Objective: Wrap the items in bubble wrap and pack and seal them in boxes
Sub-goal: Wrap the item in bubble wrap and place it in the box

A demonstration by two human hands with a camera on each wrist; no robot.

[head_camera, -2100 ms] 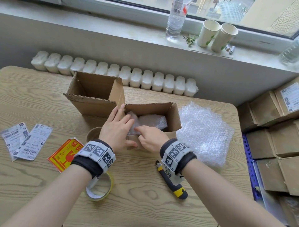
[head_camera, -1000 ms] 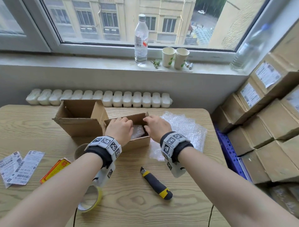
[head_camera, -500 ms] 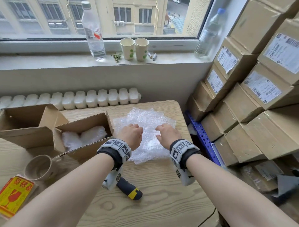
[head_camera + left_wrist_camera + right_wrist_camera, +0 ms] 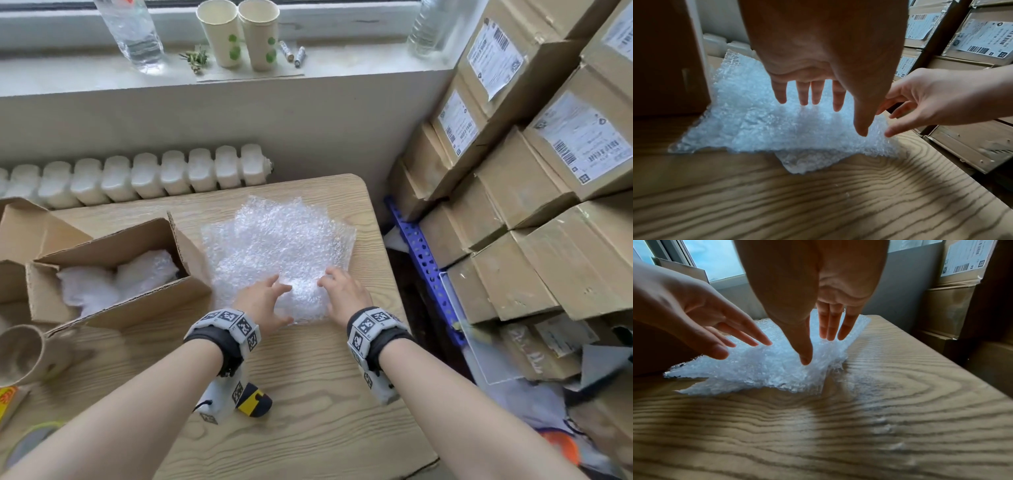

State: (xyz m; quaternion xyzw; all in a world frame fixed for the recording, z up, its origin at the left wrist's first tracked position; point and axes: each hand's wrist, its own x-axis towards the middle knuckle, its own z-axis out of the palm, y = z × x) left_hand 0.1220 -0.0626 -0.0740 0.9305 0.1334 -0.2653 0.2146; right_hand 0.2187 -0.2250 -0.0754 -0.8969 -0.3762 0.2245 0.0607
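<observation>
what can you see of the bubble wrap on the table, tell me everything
The bubble wrap is a loose stack of clear, whitish bubbled plastic sheets lying flat on the wooden table, just right of the open cardboard box. The sheets are fanned unevenly, so ragged corners stick out at the near edge. The left hand and right hand are spread over its near edge, fingers straight and reaching down to it; whether the fingertips touch it is unclear.

Bubble wrap [image 4: 281,246]: clear plastic, glossy, bumpy; table [image 4: 308,428]: matt wood grain; box [image 4: 113,301]: matt corrugated cardbd.
</observation>
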